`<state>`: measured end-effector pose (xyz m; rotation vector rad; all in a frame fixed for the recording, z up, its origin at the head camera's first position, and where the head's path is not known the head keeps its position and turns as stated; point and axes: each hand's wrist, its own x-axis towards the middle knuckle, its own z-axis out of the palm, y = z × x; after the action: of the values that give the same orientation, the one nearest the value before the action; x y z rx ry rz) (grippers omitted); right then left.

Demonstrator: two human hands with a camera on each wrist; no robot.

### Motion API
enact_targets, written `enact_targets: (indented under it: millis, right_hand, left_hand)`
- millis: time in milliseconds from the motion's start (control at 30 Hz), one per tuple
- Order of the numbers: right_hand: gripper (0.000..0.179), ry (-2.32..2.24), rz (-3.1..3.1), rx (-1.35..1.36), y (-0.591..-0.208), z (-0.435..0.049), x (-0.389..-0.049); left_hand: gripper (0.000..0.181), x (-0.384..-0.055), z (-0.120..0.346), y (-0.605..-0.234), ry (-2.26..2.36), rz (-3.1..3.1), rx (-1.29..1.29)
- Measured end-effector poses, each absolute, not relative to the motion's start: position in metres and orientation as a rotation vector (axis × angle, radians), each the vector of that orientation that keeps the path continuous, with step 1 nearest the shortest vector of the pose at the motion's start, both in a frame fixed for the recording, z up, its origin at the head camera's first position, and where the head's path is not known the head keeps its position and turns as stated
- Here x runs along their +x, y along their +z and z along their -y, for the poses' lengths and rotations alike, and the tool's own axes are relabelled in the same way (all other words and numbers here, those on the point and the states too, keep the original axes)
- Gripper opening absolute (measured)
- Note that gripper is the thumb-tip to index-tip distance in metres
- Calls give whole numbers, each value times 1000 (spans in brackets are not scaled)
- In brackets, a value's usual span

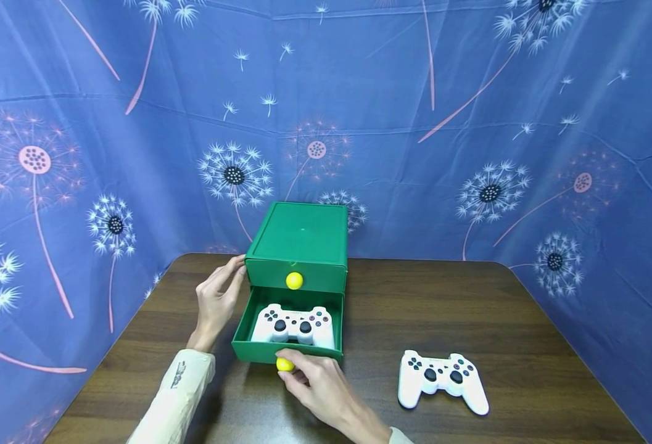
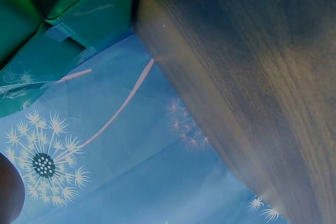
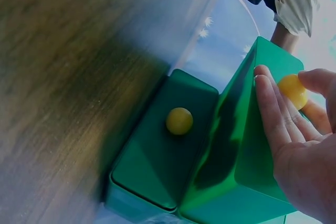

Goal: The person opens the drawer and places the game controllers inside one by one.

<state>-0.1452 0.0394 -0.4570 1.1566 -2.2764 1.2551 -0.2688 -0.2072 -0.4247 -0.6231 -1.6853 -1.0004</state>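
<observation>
A green two-drawer box (image 1: 303, 231) stands toward the back of the table, its lower drawer (image 1: 242, 345) pulled out. Inside that drawer lies a white game controller (image 1: 293, 327). My right hand (image 1: 326, 385) pinches the yellow ball-shaped knob (image 1: 284, 364) of the lower drawer between thumb and fingers, with the same knob (image 3: 292, 91) showing in the right wrist view. The upper drawer is closed, and its yellow knob (image 1: 295, 281) is free. My left hand (image 1: 217, 302) touches the box's left side near the top with extended fingers.
A second white game controller (image 1: 441, 379) lies on the brown wooden table (image 1: 459, 308), right of the box. Behind the table hangs a blue cloth (image 1: 392, 185) with a dandelion print.
</observation>
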Motion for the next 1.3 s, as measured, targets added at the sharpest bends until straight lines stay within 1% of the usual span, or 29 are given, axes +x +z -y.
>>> enact_targets:
  millis: [100,333,600,933,1300]
  right_hand:
    - [27,1262,2276,1159,-456,-39,-146]
    - [26,1260,2284,1134,-456,-39,-148]
    - [26,1266,2266,1134,-456,-39,-152]
    - [26,1299,2274,1131,-455,-40,-159]
    - [27,1356,2295,1120,-455,-41,-165]
  left_hand:
    - [38,-269,207,-425,-1000,1682,-623]
    - [47,-269,207,-424,-1004,1675,-637]
    - [50,-269,206,-424,-1003,1675,-636]
    - [44,-269,207,-424,-995,1678,-623]
    - [45,-269,207,-426,-1002,1679,-642]
